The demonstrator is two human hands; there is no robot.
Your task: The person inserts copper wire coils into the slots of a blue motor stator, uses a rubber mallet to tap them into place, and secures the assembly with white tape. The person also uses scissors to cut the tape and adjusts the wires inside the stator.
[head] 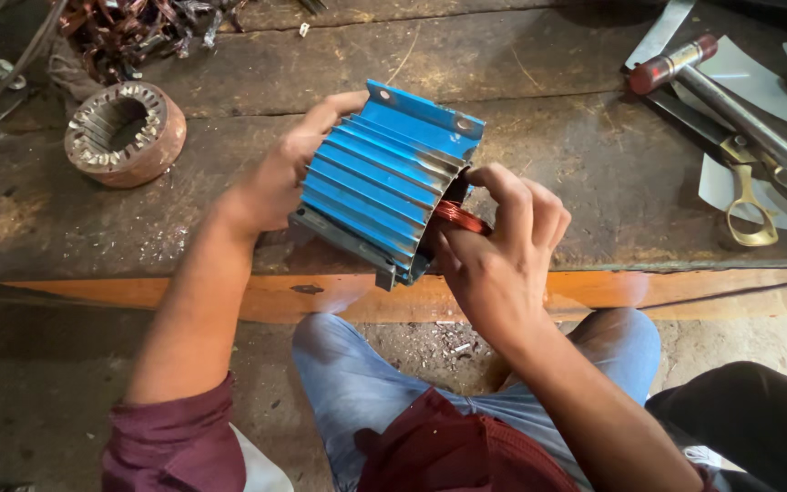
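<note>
While left hand (pixel 275 187) braces blue finned housing (pixel 380 178), right hand (pixel 498 241) pinches copper winding (pixel 459 217)

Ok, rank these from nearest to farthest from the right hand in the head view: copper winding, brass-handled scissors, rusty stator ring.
1. copper winding: at the open end of the blue finned housing, touched by the right hand.
2. brass-handled scissors: on the bench, off to the right.
3. rusty stator ring: on the bench at far left, beyond the left hand.
</note>
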